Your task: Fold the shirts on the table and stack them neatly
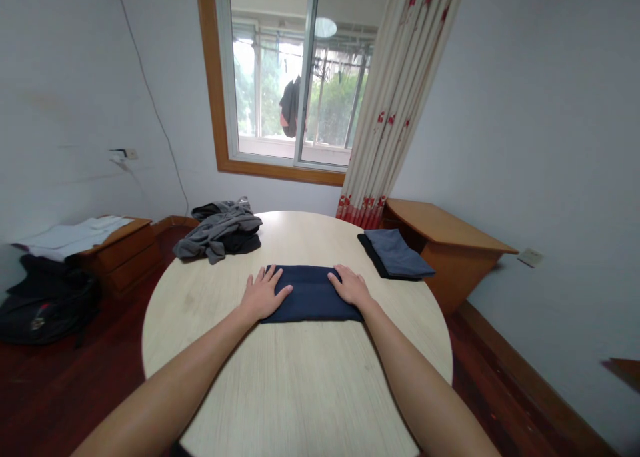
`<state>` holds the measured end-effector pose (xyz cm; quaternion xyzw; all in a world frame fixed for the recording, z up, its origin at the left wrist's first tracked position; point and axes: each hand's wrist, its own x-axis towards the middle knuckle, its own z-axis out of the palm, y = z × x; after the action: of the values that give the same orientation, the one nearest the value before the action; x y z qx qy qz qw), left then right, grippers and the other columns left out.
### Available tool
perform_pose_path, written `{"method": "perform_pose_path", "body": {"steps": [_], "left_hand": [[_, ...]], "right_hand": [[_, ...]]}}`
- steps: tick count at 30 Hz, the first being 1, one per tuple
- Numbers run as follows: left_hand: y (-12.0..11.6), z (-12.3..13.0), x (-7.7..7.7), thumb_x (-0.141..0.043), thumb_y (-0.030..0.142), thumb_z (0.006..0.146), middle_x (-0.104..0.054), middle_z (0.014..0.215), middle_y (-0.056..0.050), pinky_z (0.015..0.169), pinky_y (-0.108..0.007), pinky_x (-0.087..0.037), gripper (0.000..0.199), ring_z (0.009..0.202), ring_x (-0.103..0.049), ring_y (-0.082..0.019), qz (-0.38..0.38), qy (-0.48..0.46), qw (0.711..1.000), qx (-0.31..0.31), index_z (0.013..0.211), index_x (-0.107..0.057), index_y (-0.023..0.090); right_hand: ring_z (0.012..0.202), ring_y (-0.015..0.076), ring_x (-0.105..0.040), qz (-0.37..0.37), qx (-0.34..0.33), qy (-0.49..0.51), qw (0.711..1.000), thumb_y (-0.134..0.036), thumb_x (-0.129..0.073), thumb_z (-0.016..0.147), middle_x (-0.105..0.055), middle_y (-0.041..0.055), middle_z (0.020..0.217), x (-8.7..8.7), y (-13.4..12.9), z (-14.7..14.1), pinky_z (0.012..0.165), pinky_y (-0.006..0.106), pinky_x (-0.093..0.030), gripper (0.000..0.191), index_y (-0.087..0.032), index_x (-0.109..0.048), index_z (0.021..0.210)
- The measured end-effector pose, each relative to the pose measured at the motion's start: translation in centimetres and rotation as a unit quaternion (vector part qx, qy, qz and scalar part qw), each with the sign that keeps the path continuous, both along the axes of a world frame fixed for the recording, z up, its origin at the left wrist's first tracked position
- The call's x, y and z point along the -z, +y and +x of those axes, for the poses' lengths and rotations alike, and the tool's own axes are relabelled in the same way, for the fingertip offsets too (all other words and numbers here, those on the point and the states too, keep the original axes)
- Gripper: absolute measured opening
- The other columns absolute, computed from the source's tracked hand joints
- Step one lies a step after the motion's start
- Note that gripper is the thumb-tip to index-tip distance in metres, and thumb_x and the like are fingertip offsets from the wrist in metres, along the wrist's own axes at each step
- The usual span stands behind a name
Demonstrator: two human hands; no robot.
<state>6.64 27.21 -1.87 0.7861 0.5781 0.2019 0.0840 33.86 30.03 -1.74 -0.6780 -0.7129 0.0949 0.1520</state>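
A navy blue folded garment (313,295) lies flat as a rectangle on the round pale table (300,377). On its left end rests my left hand (263,293), palm down with the fingers spread. My right hand (351,286) presses flat on the right end, its thumb pointing inward. Neither hand grips the cloth. What kind of garment it is cannot be told from its folded shape.
Rumpled grey and black clothes (223,230) are heaped at the table's back left. At the back right lies a stack of folded dark cloths (397,252). Beyond that stands a wooden desk (445,227). A curtain (390,103) hangs behind the table.
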Motion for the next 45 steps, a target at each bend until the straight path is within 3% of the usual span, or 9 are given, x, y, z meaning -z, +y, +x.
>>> {"method": "perform_pose_path", "body": {"steps": [6,13,17,21,27,33,38,41,45], "left_hand": [[-3.2,2.4,-1.0,-0.043,0.061,0.096,-0.028,0.160,-0.009,0.120,-0.058,-0.005,0.064,0.149,-0.017,-0.033,0.109,0.031,0.976,0.186,0.149,-0.042,0.025],[-4.0,3.1,-0.8,-0.040,0.043,0.102,-0.027,0.159,-0.015,0.116,-0.065,-0.007,0.052,0.150,-0.014,-0.032,0.029,0.098,0.936,0.337,0.149,-0.041,0.023],[-4.8,2.5,-1.5,-0.044,0.043,0.100,-0.030,0.158,-0.009,0.116,-0.066,0.000,0.047,0.150,-0.016,-0.032,-0.008,0.063,0.915,0.399,0.146,-0.046,0.031],[-5.1,2.6,-1.9,-0.045,0.035,0.101,-0.053,0.145,-0.006,0.118,-0.062,-0.005,0.034,0.143,-0.036,-0.030,-0.007,0.006,0.900,0.436,0.129,-0.064,0.031],[-3.6,2.1,-1.9,-0.057,0.013,0.084,-0.072,0.110,-0.008,0.101,-0.042,-0.040,0.032,0.109,-0.063,-0.025,0.052,-0.070,0.918,0.386,0.111,-0.070,0.021],[-2.6,0.9,-1.9,-0.060,0.013,0.080,-0.073,0.097,-0.005,0.092,-0.038,-0.041,0.018,0.098,-0.063,-0.024,0.061,-0.078,0.932,0.349,0.088,-0.073,0.021],[-1.3,-0.9,-2.4,-0.048,0.009,0.073,-0.069,0.082,-0.006,0.090,-0.038,-0.044,0.024,0.087,-0.061,-0.024,0.070,-0.073,0.975,0.198,0.069,-0.069,0.020],[-0.6,-1.5,-2.3,-0.044,0.019,0.086,-0.069,0.095,-0.009,0.094,-0.041,-0.044,0.028,0.095,-0.060,-0.026,0.083,-0.079,0.987,0.117,0.084,-0.072,0.019],[-0.1,-1.2,-0.9,-0.045,0.046,0.094,-0.057,0.135,-0.016,0.109,-0.045,-0.035,0.046,0.127,-0.049,-0.032,0.062,-0.044,0.996,0.037,0.122,-0.065,0.016]], "right_hand": [[0.145,0.0291,-0.030,0.096,-0.003,-0.042,0.994,-0.041,-0.042,0.099,-0.039,0.0153,0.155,-0.8,-1.1,-1.0,0.118,0.056,-0.015,0.052,-0.015,-0.047,0.144],[0.145,0.0225,-0.032,0.079,-0.146,0.001,0.986,-0.043,-0.037,0.101,-0.043,0.0099,0.153,-0.9,-3.0,-3.9,0.120,0.050,-0.016,0.051,-0.021,-0.046,0.146],[0.145,0.0230,-0.033,0.051,-0.116,0.006,0.992,-0.045,-0.034,0.102,-0.043,0.0095,0.154,-0.4,-2.3,-3.5,0.119,0.051,-0.017,0.051,-0.021,-0.049,0.144],[0.146,0.0235,-0.032,0.047,-0.090,-0.006,0.995,-0.046,-0.034,0.102,-0.041,0.0086,0.155,-0.1,-1.6,-3.1,0.119,0.051,-0.016,0.050,-0.022,-0.049,0.143],[0.144,0.0237,-0.034,0.041,-0.061,-0.017,0.997,-0.047,-0.034,0.102,-0.044,0.0084,0.153,-0.5,-1.6,-2.8,0.119,0.052,-0.016,0.049,-0.023,-0.051,0.141],[0.126,0.0273,-0.053,0.056,-0.052,-0.060,0.995,-0.046,-0.035,0.101,-0.060,0.0119,0.136,-2.2,-2.0,-2.0,0.108,0.049,-0.032,0.045,-0.022,-0.063,0.127],[0.082,0.0253,-0.067,0.016,-0.048,-0.068,0.996,-0.056,-0.029,0.100,-0.074,0.0147,0.085,-4.0,-3.5,-1.2,0.074,0.033,-0.043,0.063,-0.018,-0.075,0.076],[0.065,0.0213,-0.064,0.022,-0.080,-0.017,0.996,-0.059,-0.033,0.098,-0.070,0.0099,0.067,-4.3,-4.7,-1.5,0.062,0.030,-0.038,0.065,-0.020,-0.069,0.062],[0.073,0.0190,-0.063,0.095,-0.105,0.037,0.989,-0.048,-0.047,0.096,-0.072,0.0053,0.080,-4.1,-5.3,-2.8,0.065,0.028,-0.038,0.039,-0.022,-0.072,0.081]]}}
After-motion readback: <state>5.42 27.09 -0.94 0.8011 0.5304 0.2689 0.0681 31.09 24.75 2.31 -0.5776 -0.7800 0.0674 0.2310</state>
